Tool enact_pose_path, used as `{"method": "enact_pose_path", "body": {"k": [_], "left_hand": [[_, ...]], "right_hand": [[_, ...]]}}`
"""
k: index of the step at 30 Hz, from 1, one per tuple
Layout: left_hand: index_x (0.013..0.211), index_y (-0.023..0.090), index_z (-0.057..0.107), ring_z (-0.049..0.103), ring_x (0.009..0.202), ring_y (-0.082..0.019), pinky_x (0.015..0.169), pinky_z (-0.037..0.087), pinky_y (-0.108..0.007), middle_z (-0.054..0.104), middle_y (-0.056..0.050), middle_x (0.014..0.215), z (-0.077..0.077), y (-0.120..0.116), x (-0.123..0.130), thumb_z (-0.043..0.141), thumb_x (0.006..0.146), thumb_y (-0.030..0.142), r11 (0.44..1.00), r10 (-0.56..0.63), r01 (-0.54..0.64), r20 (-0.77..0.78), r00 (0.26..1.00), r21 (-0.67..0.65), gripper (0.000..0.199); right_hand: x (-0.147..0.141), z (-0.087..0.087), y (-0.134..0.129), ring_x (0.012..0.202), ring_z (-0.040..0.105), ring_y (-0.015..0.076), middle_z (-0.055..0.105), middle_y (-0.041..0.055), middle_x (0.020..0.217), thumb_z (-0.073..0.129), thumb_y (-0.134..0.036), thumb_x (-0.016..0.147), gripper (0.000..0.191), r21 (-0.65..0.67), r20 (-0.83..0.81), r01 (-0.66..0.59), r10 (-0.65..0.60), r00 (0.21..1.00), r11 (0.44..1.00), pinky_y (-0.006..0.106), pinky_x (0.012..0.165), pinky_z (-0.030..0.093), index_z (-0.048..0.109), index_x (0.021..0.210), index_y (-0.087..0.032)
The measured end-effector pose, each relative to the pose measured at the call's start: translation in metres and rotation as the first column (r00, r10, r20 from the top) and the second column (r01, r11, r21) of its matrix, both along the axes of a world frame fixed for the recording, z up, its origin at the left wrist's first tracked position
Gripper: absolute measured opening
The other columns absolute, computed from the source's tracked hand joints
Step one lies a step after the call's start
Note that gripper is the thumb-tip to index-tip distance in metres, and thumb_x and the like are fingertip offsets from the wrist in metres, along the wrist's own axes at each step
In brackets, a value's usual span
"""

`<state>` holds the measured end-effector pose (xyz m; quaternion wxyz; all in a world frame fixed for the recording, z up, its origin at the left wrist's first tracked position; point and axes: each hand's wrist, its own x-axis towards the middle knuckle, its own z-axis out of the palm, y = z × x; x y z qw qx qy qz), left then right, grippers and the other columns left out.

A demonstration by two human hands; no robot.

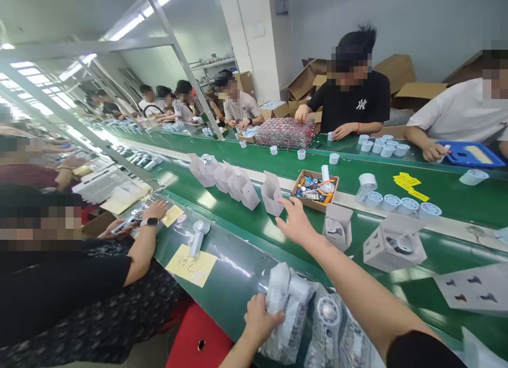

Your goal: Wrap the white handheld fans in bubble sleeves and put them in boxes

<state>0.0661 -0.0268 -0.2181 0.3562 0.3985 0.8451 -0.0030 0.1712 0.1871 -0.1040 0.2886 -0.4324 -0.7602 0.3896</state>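
My left hand (260, 320) is at the bench edge, its thumb and fingers closed on a handheld fan in a clear plastic bag (278, 291). More bagged handheld fans (328, 317) lie just right of it, some with round grille heads showing. My right hand (296, 222) stretches over the green belt with thumb and fingers apart. Its fingertips are at the right side of an upright white box (271, 196) with a raised flap; whether they touch it I cannot tell. Left of that box stands a row of similar white boxes (234, 182).
A cardboard tray of tools (316, 190) sits beyond my right hand. Filled white boxes (395, 246) stand on the belt to the right. White round cups (408, 205) line the divider. A co-worker's arm (143, 251) is at left, near an unbagged fan (197, 238). Other people sit opposite.
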Motion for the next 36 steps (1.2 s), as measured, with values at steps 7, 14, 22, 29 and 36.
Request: {"method": "enact_pose_path", "body": {"k": [7, 14, 22, 29, 36], "left_hand": [[0.093, 0.02, 0.05, 0.06, 0.079, -0.021, 0.074, 0.046, -0.03, 0.062, -0.002, 0.081, 0.014, -0.002, -0.041, 0.061, 0.071, 0.038, 0.867, 0.098, -0.315, 0.488, 0.867, 0.386, 0.031], [0.106, 0.018, 0.063, 0.064, 0.09, -0.025, 0.076, 0.05, -0.032, 0.07, -0.006, 0.101, 0.129, 0.086, -0.105, 0.069, 0.069, 0.048, 0.745, -0.047, -0.337, 0.549, 0.834, 0.576, 0.048], [0.089, 0.016, 0.07, 0.067, 0.092, -0.029, 0.079, 0.051, -0.037, 0.071, -0.013, 0.094, 0.181, 0.22, -0.065, 0.049, 0.082, 0.025, 0.727, -0.518, 0.632, -0.39, 0.761, 0.268, 0.024], [0.124, 0.013, 0.051, 0.067, 0.095, -0.025, 0.081, 0.052, -0.036, 0.056, -0.019, 0.125, 0.16, 0.241, 0.005, 0.051, 0.086, 0.026, 0.648, -0.63, 0.732, -0.392, 0.67, 0.21, 0.04], [0.151, 0.027, 0.029, 0.035, 0.138, -0.034, 0.105, 0.031, -0.059, 0.051, -0.014, 0.142, 0.132, 0.229, 0.004, 0.036, 0.097, 0.047, 0.491, -0.738, 0.869, -0.504, 0.449, 0.055, 0.058]], "right_hand": [[-0.069, -0.046, 0.093, 0.139, 0.034, 0.0302, 0.033, 0.0157, 0.147, 0.07, -0.015, 0.066, 0.084, -0.058, 0.061, 0.031, -0.028, 0.998, 0.998, 0.047, 0.114, 0.029, 0.033, 0.141, -0.023], [-0.021, -0.047, 0.066, 0.12, 0.052, 0.0278, 0.052, 0.0113, 0.133, 0.074, -0.018, 0.062, 0.075, -0.026, 0.037, -0.12, 0.121, 0.992, 0.992, 0.042, 0.103, 0.04, 0.043, 0.13, -0.021], [0.003, -0.053, 0.042, 0.098, 0.059, 0.0245, 0.059, 0.004, 0.107, 0.076, -0.017, 0.058, 0.065, -0.065, 0.026, -0.103, 0.105, 0.994, 0.993, 0.036, 0.081, 0.048, 0.044, 0.114, -0.024], [0.023, -0.06, 0.044, 0.092, 0.062, 0.0225, 0.061, 0.0046, 0.104, 0.066, -0.013, 0.062, 0.061, -0.079, -0.045, -0.015, 0.011, 0.999, 0.997, 0.031, 0.071, 0.049, 0.037, 0.115, -0.023], [0.034, -0.058, 0.039, 0.1, 0.061, 0.0262, 0.061, 0.0079, 0.109, 0.067, -0.012, 0.063, 0.059, -0.092, 0.001, 0.085, -0.085, 0.996, 0.992, 0.039, 0.085, 0.049, 0.039, 0.114, -0.023]]}}
